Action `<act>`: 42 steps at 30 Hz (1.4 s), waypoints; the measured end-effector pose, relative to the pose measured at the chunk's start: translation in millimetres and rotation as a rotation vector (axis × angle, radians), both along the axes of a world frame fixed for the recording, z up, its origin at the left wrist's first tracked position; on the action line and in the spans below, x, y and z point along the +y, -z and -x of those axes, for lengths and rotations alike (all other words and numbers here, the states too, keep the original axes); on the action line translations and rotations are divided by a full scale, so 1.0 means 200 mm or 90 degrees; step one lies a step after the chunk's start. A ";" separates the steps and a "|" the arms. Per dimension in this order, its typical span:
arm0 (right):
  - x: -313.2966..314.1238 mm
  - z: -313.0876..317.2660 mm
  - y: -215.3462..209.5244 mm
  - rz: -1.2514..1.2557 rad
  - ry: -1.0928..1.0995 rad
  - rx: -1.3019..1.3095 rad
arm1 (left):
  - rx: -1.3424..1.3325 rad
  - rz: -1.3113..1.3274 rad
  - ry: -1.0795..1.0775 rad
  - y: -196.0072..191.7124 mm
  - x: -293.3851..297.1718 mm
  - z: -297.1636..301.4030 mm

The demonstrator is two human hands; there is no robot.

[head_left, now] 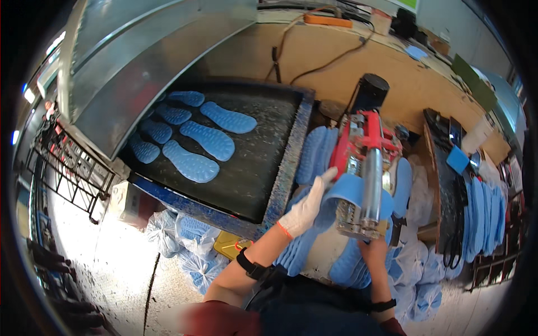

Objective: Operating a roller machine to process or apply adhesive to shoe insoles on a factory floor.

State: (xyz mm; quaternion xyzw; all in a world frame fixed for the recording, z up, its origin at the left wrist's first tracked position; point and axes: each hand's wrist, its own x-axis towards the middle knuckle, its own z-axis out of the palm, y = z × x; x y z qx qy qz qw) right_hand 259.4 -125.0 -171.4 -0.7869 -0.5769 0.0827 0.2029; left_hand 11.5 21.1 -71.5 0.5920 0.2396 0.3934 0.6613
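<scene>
A blue insole (346,187) bends in an arch at the front of a red and metal machine (367,140) with a silver cylinder. My left hand (305,213), in a white glove with an orange cuff, is beside the arch's left side. Its fingers stretch up toward the red frame; whether they touch the insole is unclear. My right hand (374,252) reaches up under the machine's front end, just below the cylinder. The machine hides its fingertips, so any hold is out of sight. Stacked blue insoles (348,264) lie between my forearms.
At left, several blue insoles lie on a black conveyor belt (252,162) beside a metal hood (162,61). More insoles (483,215) stand upright at right. Bagged insoles (196,235) sit below the belt near a yellow box (228,245). A black cylinder (372,91) rises behind the machine.
</scene>
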 end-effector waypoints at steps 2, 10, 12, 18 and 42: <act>-0.01 -0.01 -0.01 -0.020 0.004 0.041 | -0.033 0.051 0.045 0.04 -0.04 0.05; 0.00 -0.01 -0.03 -0.023 -0.016 0.038 | 0.169 0.225 0.081 0.08 -0.19 0.33; 0.00 -0.02 -0.02 -0.011 -0.024 0.047 | 0.086 0.361 0.092 -0.03 -0.22 0.36; 0.00 -0.04 -0.01 -0.053 -0.079 0.053 | -0.209 0.363 -0.005 -0.29 -0.05 0.41; -0.03 -0.12 -0.30 -0.292 0.078 0.423 | -0.229 0.136 -0.241 -0.37 0.47 0.65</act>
